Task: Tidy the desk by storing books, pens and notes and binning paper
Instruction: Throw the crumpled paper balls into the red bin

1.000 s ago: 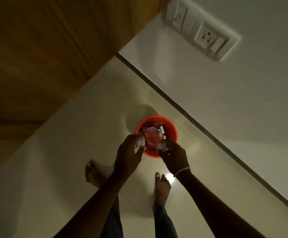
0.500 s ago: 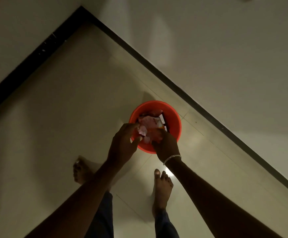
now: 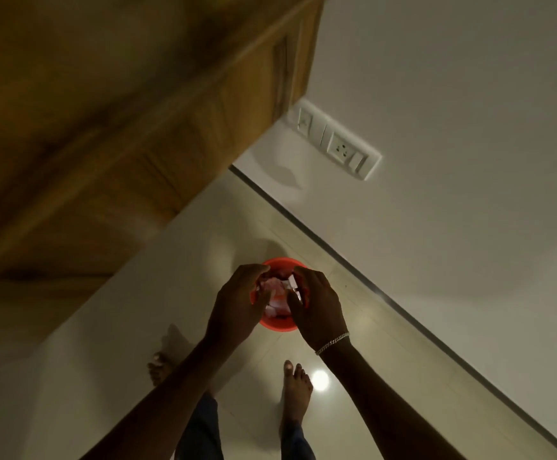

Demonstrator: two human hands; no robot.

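Below, we list left hand (image 3: 237, 305) and right hand (image 3: 318, 308), backs up, over the red bin (image 3: 277, 326). Fingers (image 3: 254, 269) curl toward crumpled paper (image 3: 275, 286); whether they grip it, we cannot tell.

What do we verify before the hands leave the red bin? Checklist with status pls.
1. Both over the red bin, left hand and right hand: ok.
2. The crumpled paper lies inside the rim: ok.
3. Both hands empty: cannot tell, curled fingers hide it.
4. Bin upright on the floor: ok.
5. Feet apart from the bin, right foot nearest: ok.
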